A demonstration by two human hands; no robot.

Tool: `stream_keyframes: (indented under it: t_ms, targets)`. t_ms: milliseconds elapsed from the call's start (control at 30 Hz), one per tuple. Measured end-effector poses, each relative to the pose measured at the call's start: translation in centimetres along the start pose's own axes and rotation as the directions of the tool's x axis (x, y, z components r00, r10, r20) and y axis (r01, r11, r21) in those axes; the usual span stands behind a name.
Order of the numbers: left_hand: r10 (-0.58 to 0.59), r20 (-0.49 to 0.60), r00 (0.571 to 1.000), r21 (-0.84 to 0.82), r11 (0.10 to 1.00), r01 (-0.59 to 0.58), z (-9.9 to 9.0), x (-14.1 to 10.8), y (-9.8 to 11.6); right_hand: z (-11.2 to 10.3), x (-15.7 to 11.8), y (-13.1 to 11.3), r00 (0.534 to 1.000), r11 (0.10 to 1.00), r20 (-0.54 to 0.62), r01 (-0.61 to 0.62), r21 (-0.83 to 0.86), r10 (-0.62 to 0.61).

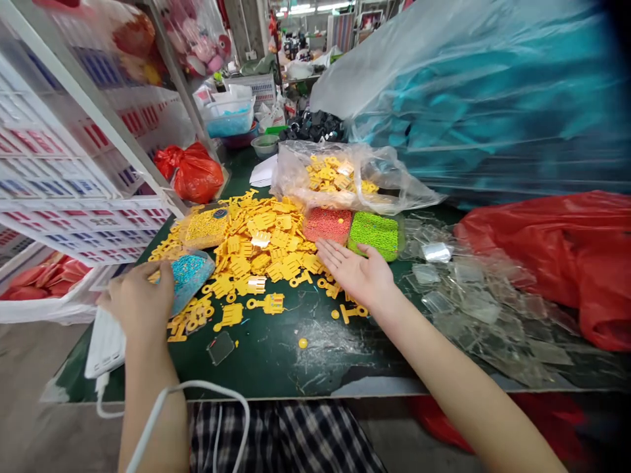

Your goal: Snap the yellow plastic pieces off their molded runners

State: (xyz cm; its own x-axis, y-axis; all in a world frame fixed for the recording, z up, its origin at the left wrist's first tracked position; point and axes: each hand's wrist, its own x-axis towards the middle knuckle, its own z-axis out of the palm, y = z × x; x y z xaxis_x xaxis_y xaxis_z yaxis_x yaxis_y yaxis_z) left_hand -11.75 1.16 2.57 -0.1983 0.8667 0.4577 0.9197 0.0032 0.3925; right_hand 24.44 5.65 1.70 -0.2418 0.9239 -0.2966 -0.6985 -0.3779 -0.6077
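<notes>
Four bags of beads lie on the bench [296, 368]: a yellow bag [206, 228], a red bag [328, 225], a green bag [374, 235] and a blue bag [190, 279]. Left hand [138, 302] grips the blue bag near the bench's front left corner; a firm pinch keeps the beads gathered. Right hand [357, 272] lies open wide, fingers spread, just beside the green bag. Loose yellow key-shaped pieces [261, 243], too many to count, cover the middle; one clear plastic bag [340, 174] holds more toward the rear edge.
</notes>
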Motion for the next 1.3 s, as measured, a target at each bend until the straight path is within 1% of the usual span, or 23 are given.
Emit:
stream_keyframes:
  t_ms: [33, 100, 133, 233, 300, 367, 433, 500, 533, 567, 600, 633, 667, 700, 733, 767, 800, 867, 933, 1033, 1100, 1167, 1300]
  targets:
    - [-0.039, -0.064, 0.997, 0.044, 0.998, 0.042, 0.3, -0.1, -0.6, -0.5, 0.4, -0.6, 0.999, 0.999, 0.001, 0.040, -0.032, -0.040]
    - [-0.126, -0.241, 0.962, 0.087, 0.985, 0.151, 0.8, -0.4, -0.8, -1.3, 1.2, -1.8, 0.996, 0.994, -0.012, 0.085, -0.063, -0.086]
    - [-0.129, -0.262, 0.956, 0.100, 0.982, 0.160, 0.9, -0.5, -0.4, -1.4, 1.8, -2.4, 0.995, 0.993, -0.023, 0.090, -0.073, -0.092]
    - [-0.085, -0.282, 0.956, 0.091, 0.989, 0.114, 0.7, -0.6, 1.6, -0.9, 3.8, -3.8, 0.996, 0.988, -0.050, 0.060, -0.144, -0.068]
    - [-0.035, -0.283, 0.958, 0.062, 0.997, 0.055, 0.5, -0.7, 3.1, 0.2, 5.3, -4.6, 0.995, 0.977, -0.070, 0.058, -0.206, -0.074]
    - [0.012, -0.265, 0.964, 0.052, 0.999, 0.002, 0.5, -0.7, 4.2, 1.7, 6.4, -5.4, 0.991, 0.961, -0.066, 0.093, -0.261, -0.113]
    - [0.058, -0.242, 0.969, 0.056, 0.997, -0.046, 0.7, -0.8, 4.9, 2.8, 6.4, -6.3, 0.990, 0.936, -0.033, 0.122, -0.330, -0.140]
    - [0.110, -0.227, 0.968, 0.046, 0.994, -0.102, 1.1, -0.8, 5.2, 3.1, 5.1, -7.4, 0.992, 0.887, 0.020, 0.123, -0.445, -0.127]
    - [0.137, -0.244, 0.960, 0.030, 0.991, -0.133, 1.3, -0.8, 5.4, 2.9, 4.0, -8.0, 0.991, 0.837, 0.049, 0.131, -0.532, -0.125]
    - [0.164, -0.266, 0.950, 0.014, 0.986, -0.166, 1.6, -0.8, 5.5, 2.3, 2.6, -8.6, 0.987, 0.750, 0.070, 0.158, -0.642, -0.147]
    - [0.193, -0.280, 0.940, 0.002, 0.980, -0.201, 1.9, -0.8, 5.6, 1.4, 1.1, -9.2, 0.978, 0.617, 0.090, 0.189, -0.764, -0.189]
    - [0.222, -0.289, 0.931, -0.006, 0.972, -0.233, 2.1, -0.7, 5.7, 0.3, -0.5, -9.8, 0.957, 0.415, 0.094, 0.206, -0.886, -0.275]
    - [0.247, -0.290, 0.925, -0.011, 0.965, -0.261, 2.4, -0.7, 5.8, -0.9, -1.9, -10.4, 0.914, 0.152, 0.100, 0.172, -0.973, -0.392]
    - [0.273, -0.269, 0.924, -0.016, 0.958, -0.288, 2.6, -0.8, 5.9, -2.4, -3.2, -10.9, 0.871, -0.102, 0.100, 0.058, -0.993, -0.481]
    - [0.301, -0.231, 0.925, -0.025, 0.949, -0.315, 2.7, -0.8, 6.0, -3.8, -4.3, -11.2, 0.829, -0.290, 0.081, -0.100, -0.952, -0.553]
    - [0.328, -0.196, 0.924, -0.037, 0.939, -0.341, 2.9, -0.9, 6.0, -5.3, -5.0, -11.5, 0.804, -0.412, 0.055, -0.243, -0.878, -0.593]
    - [0.352, -0.173, 0.920, -0.051, 0.929, -0.365, 3.0, -0.9, 6.1, -6.6, -5.5, -11.6, 0.791, -0.493, 0.034, -0.347, -0.798, -0.611]
    - [0.391, -0.143, 0.909, -0.063, 0.913, -0.403, 3.2, -1.0, 6.0, -8.9, -5.9, -11.5, 0.772, -0.580, 0.017, -0.463, -0.670, -0.635]
    - [0.416, -0.141, 0.898, -0.056, 0.903, -0.427, 3.3, -1.0, 5.8, -10.4, -5.7, -11.0, 0.751, -0.603, 0.023, -0.511, -0.613, -0.660]
    - [0.450, -0.134, 0.883, -0.038, 0.888, -0.458, 3.4, -1.1, 5.9, -11.4, -5.4, -10.5, 0.725, -0.612, 0.087, -0.504, -0.610, -0.683]
    - [0.447, -0.132, 0.885, -0.030, 0.890, -0.454, 3.3, -1.3, 6.2, -11.4, -5.2, -10.4, 0.722, -0.630, 0.143, -0.468, -0.620, -0.677]
    - [0.426, -0.130, 0.895, -0.041, 0.900, -0.434, 3.3, -1.5, 6.5, -11.2, -5.0, -10.3, 0.736, -0.645, 0.174, -0.423, -0.637, -0.655]
    - [0.417, -0.099, 0.904, -0.075, 0.902, -0.424, 3.3, -1.6, 6.7, -10.7, -4.7, -9.8, 0.793, -0.663, 0.197, -0.312, -0.681, -0.576]
